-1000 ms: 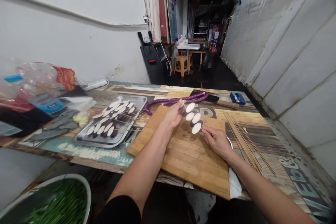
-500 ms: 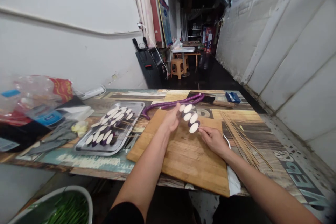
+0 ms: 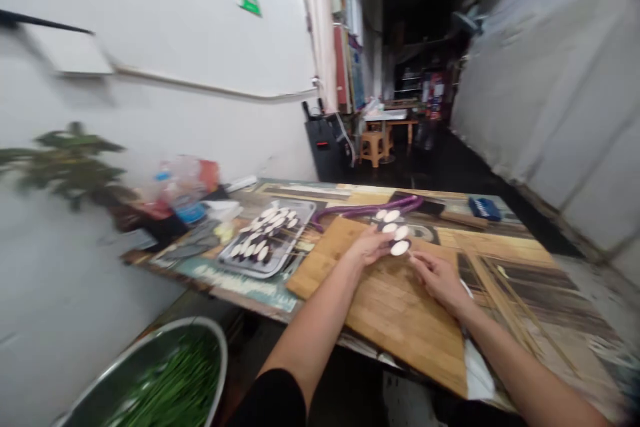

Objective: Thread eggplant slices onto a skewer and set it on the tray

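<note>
A long table (image 3: 525, 250) with a worn printed top carries a pale wooden cutting board (image 3: 395, 307), a rectangular metal tray (image 3: 300, 223) of sliced eggplant, long purple eggplants (image 3: 365, 208), loose bamboo skewers (image 3: 505, 300) and a blue-headed brush (image 3: 483, 209).

The cutting board (image 3: 395, 307) is bare wood, matt, with its grain showing in long pale and amber planks. The eggplant slices (image 3: 395, 240) on it have matt white flesh ringed by glossy purple skin, like the whole eggplants (image 3: 370, 208) beyond. The tray (image 3: 270, 240) is dull silver metal, and so is the bowl (image 3: 150, 360), which has a soft sheen along its rim. The skewers (image 3: 505, 300) look like thin, dry, pale bamboo. The counter (image 3: 565, 293) has a smooth printed surface, slightly shiny. The bags (image 3: 183, 187) by the wall are crinkled clear plastic.
</note>
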The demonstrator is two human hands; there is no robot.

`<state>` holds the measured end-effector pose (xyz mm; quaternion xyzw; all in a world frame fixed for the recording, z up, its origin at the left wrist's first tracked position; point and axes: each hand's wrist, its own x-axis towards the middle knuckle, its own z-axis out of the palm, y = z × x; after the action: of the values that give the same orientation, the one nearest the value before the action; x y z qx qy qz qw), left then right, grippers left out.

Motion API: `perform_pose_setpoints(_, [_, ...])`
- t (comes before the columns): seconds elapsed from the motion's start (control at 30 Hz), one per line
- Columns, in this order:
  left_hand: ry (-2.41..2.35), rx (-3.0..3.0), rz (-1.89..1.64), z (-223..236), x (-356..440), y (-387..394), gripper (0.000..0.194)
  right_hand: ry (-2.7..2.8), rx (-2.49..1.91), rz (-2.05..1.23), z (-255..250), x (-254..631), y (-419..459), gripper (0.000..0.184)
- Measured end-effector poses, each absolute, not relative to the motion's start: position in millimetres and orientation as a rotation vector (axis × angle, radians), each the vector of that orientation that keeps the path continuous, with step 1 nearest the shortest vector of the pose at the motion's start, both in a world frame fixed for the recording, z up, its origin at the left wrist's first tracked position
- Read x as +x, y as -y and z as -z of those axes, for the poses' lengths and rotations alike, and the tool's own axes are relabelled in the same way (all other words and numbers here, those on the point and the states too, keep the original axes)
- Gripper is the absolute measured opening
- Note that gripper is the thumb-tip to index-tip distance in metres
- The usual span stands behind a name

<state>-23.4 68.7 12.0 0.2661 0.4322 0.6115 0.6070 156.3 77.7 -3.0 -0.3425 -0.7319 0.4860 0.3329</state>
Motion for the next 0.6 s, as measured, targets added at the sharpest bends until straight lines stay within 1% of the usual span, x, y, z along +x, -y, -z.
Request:
perform_pose_setpoints(0.1, [-1.053,0.531,-1.519,-13,-34,-64,0.03,1.944,-0.936,-1.345,2,159,-81,0.059])
perform_pose_setpoints(0.2, [-1.114,0.439,-1.772,-24,-60,-49,0.028,1.947,-0.921,-1.42,3,162,-85,0.064])
perform_pose_setpoints(0.3, [-1.193,0.394,-1.993,-41,-104,-23,0.029,1.946,-0.91,-1.452,5,165,-88,0.064])
perform_pose_setpoints(0.4, [-1.413,0.324,-2.124,-52,-159,10,0.029,1.949,-0.928,-1.44,8,166,-91,0.063])
perform_pose_setpoints(0.47, [-1.678,0.243,-2.174,-53,-193,32,0.029,1.958,-0.925,-1.426,9,166,-92,0.063])
perform_pose_setpoints(0.6, [-1.862,0.146,-2.144,-45,-235,63,0.026,1.966,-0.915,-1.424,8,165,-92,0.062])
